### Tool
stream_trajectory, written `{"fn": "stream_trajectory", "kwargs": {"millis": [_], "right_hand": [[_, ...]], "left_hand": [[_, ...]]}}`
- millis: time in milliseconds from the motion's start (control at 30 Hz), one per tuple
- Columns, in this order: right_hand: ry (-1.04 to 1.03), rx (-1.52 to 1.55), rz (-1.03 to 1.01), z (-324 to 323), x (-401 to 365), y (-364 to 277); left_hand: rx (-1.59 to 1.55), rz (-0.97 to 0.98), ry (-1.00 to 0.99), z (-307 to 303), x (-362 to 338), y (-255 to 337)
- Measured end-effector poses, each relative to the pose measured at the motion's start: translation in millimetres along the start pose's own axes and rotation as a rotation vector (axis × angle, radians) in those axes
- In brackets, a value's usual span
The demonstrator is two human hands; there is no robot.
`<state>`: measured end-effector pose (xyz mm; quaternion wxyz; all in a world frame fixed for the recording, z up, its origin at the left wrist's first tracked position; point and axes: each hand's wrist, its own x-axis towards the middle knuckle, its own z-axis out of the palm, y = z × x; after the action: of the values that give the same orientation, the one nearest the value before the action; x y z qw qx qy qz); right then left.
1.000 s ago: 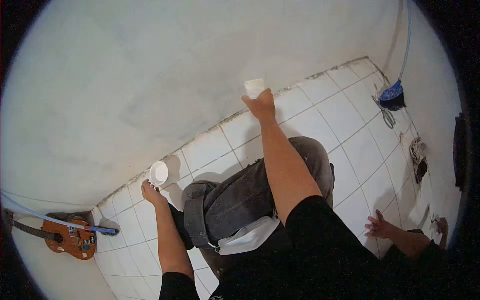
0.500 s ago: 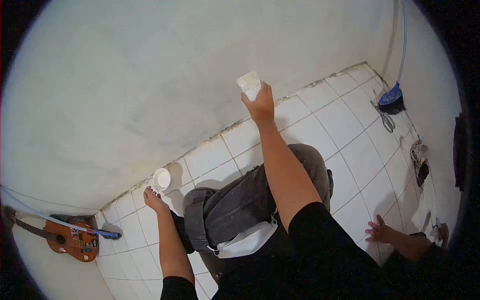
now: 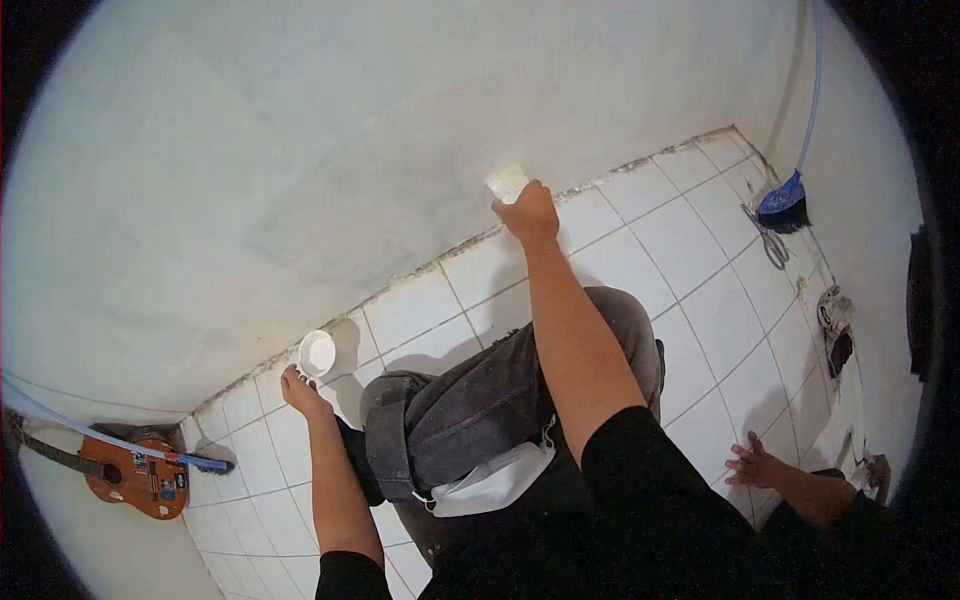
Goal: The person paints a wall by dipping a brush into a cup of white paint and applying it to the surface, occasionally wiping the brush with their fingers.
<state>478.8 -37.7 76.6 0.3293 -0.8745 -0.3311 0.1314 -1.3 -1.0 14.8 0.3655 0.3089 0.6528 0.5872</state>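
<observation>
My right hand point(image 3: 530, 212) is closed round a wide flat paintbrush point(image 3: 508, 184), its pale bristles up against the grey-white wall point(image 3: 330, 170) just above the floor edge. The brush handle is hidden in my palm. Low by the wall on the left, my left hand point(image 3: 303, 390) has its fingers curled at the near side of a small white cup point(image 3: 317, 353). How the fingers meet the cup is partly hidden. The cup's open top faces me. A white face mask point(image 3: 495, 482) lies on my lap, over dark trousers.
A guitar point(image 3: 135, 475) leans at the left with a blue-handled brush point(image 3: 205, 462) beside it. On the right are a blue broom point(image 3: 783, 203), scissors point(image 3: 772, 245) and a crumpled cloth point(image 3: 835, 310). Another person's hand point(image 3: 752, 466) rests over the white tiles point(image 3: 690, 245).
My right hand has moved the paintbrush slightly down the wall, toward the floor edge. The view has shifted a little; my left hand and the cup keep about the same place.
</observation>
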Motion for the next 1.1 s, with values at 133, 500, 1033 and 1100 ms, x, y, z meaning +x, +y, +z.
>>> {"fn": "stream_trajectory", "kwargs": {"millis": [133, 500, 1033, 1100], "right_hand": [[0.112, 0.170, 0.067, -25, -14, -29], [0.185, 0.027, -0.141, -32, 9, -28], [-0.083, -0.072, 0.133, 1, 7, -1], [-0.060, -0.048, 0.134, -6, 3, -4]], "left_hand": [[-0.028, 0.017, -0.010, 3, 0, -3], [-0.080, -0.015, 0.006, -1, 2, -3], [-0.069, -0.002, 0.041, 3, 1, 2], [-0.072, 0.017, 0.053, 0, -2, 1]]}}
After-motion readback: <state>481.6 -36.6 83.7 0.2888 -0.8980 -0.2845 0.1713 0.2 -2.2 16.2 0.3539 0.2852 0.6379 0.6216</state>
